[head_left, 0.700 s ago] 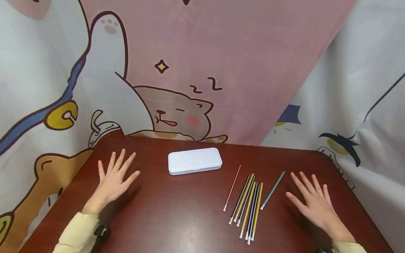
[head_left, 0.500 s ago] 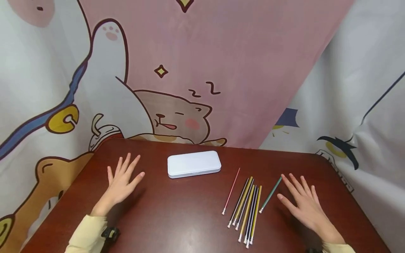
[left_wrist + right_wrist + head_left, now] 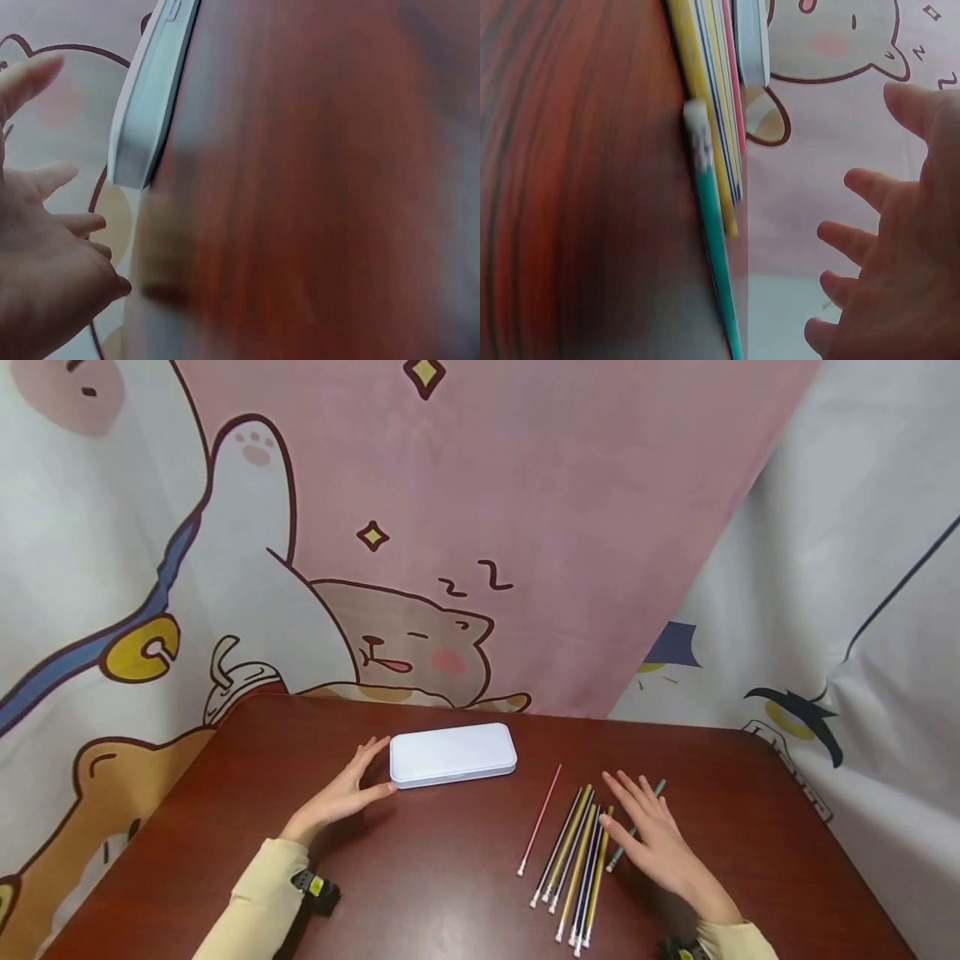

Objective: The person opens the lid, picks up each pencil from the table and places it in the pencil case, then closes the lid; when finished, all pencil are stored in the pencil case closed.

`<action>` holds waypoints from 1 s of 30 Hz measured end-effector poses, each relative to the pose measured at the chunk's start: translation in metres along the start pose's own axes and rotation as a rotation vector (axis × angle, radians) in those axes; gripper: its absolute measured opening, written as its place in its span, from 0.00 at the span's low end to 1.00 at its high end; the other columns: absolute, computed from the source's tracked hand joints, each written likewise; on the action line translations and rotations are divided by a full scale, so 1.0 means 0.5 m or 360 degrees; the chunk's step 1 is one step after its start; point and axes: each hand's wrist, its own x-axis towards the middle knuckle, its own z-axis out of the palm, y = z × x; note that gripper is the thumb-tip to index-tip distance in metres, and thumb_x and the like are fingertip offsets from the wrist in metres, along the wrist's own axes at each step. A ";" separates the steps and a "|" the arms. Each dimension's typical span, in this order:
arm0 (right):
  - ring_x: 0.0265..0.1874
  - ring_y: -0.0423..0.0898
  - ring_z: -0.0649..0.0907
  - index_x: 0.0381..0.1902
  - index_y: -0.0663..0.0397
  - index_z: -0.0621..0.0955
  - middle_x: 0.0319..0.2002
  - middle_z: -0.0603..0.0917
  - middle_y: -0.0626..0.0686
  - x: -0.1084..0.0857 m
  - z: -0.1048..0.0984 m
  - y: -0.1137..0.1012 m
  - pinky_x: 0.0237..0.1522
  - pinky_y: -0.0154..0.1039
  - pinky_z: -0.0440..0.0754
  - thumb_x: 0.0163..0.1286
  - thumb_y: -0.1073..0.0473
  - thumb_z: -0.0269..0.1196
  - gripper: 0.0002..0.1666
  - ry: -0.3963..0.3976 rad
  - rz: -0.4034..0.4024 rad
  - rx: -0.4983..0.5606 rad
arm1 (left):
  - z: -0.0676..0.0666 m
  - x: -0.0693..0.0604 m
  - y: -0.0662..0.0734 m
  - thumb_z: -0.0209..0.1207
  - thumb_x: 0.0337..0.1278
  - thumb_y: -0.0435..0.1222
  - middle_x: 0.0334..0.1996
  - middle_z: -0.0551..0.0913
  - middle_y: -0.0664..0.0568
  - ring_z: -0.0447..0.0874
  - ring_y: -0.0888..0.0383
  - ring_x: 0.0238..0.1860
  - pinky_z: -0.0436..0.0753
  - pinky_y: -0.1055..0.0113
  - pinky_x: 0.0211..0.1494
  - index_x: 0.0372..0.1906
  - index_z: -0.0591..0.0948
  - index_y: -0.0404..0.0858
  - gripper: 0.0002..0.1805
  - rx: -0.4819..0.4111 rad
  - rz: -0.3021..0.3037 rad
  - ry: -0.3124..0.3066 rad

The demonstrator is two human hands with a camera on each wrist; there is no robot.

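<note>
A white pencil case (image 3: pixel 453 755) lies closed toward the back of the dark red-brown table (image 3: pixel 420 860). My left hand (image 3: pixel 336 798) is beside its left end, thumb and fingers spread apart; in the left wrist view a gap shows between the fingers and the case (image 3: pixel 150 97). Right of the case lies a loose bunch of pencils (image 3: pixel 576 860), yellow and dark, with white eraser ends. A thin red pencil (image 3: pixel 540 818) lies to their left. My right hand (image 3: pixel 660 847) hovers with fingers spread above a green pencil (image 3: pixel 714 232), partly covering it in the head view.
Behind the table hangs a printed cloth (image 3: pixel 600 510) with cartoon animals, and it also runs down both sides. A dark device (image 3: pixel 317 892) is strapped to my left wrist.
My left hand has moved right to the end of the pencil case. My right hand has moved left over the green pencil. The case and pencils lie as before; the head view shifted slightly.
</note>
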 end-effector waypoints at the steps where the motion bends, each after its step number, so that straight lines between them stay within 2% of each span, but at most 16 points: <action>1: 0.71 0.67 0.46 0.75 0.43 0.59 0.72 0.57 0.64 0.004 0.006 -0.004 0.61 0.72 0.40 0.72 0.49 0.56 0.37 -0.0008 -0.0003 0.0009 | 0.001 0.009 -0.003 0.63 0.56 0.45 0.74 0.42 0.33 0.31 0.32 0.72 0.41 0.29 0.63 0.75 0.53 0.39 0.46 -0.0031 -0.0005 -0.0020; 4: 0.71 0.68 0.47 0.75 0.43 0.60 0.72 0.57 0.64 0.015 0.025 -0.016 0.61 0.73 0.42 0.72 0.49 0.56 0.36 -0.0020 -0.0029 0.0029 | 0.006 0.033 -0.010 0.66 0.52 0.44 0.75 0.40 0.34 0.30 0.34 0.73 0.42 0.30 0.64 0.76 0.51 0.39 0.50 -0.0068 -0.0010 -0.0071; 7: 0.71 0.67 0.47 0.75 0.44 0.60 0.72 0.57 0.64 0.025 0.042 -0.028 0.61 0.73 0.42 0.72 0.48 0.56 0.36 -0.0050 -0.0041 0.0055 | 0.015 0.051 -0.021 0.69 0.49 0.43 0.75 0.39 0.34 0.28 0.35 0.72 0.38 0.32 0.66 0.76 0.50 0.37 0.53 -0.0067 0.0030 -0.0110; 12: 0.72 0.64 0.46 0.75 0.45 0.60 0.73 0.56 0.62 0.047 0.060 -0.058 0.62 0.71 0.41 0.73 0.47 0.56 0.36 -0.0108 -0.0038 0.0132 | 0.029 0.072 -0.025 0.71 0.43 0.37 0.73 0.43 0.29 0.32 0.32 0.72 0.35 0.35 0.67 0.74 0.53 0.31 0.54 -0.0003 0.0078 -0.0089; 18: 0.73 0.61 0.48 0.74 0.46 0.62 0.73 0.57 0.60 0.094 0.081 -0.103 0.64 0.69 0.44 0.72 0.44 0.56 0.37 -0.0174 -0.0119 0.0136 | 0.028 0.083 -0.019 0.72 0.41 0.33 0.71 0.54 0.32 0.37 0.29 0.71 0.38 0.36 0.68 0.73 0.56 0.30 0.53 0.0049 0.0107 -0.0057; 24: 0.72 0.60 0.52 0.71 0.51 0.67 0.71 0.61 0.62 0.175 0.108 -0.152 0.67 0.63 0.48 0.70 0.45 0.59 0.36 -0.0251 -0.0317 0.0029 | 0.027 0.088 -0.024 0.71 0.44 0.34 0.72 0.54 0.35 0.34 0.29 0.71 0.37 0.36 0.68 0.74 0.54 0.31 0.52 0.0038 0.0117 -0.0135; 30: 0.70 0.64 0.57 0.68 0.58 0.69 0.68 0.64 0.66 0.236 0.157 -0.188 0.66 0.60 0.54 0.70 0.52 0.60 0.33 -0.0358 -0.0419 0.0190 | 0.022 0.083 -0.026 0.70 0.47 0.35 0.73 0.53 0.35 0.33 0.31 0.72 0.36 0.36 0.68 0.75 0.53 0.33 0.52 0.0046 0.0115 -0.0178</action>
